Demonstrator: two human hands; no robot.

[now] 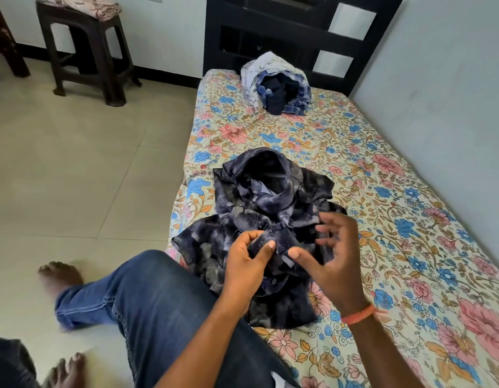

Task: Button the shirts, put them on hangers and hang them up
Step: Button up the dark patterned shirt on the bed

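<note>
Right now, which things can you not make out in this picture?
Head view only:
- How many buttons of the dark shirt are closed: folds and the left hand hide the front.
- How many shirts are in the pile: bundled together.
- Hangers: none in view.
- The foot: blurred.
- The right hand holds nothing.

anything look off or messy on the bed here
The dark patterned shirt lies crumpled on the floral bedsheet, collar bunched, not laid flat. The left hand pinches its fabric; the right hand hovers open. More clothes sit in a heap by the headboard. No damage visible.
</note>
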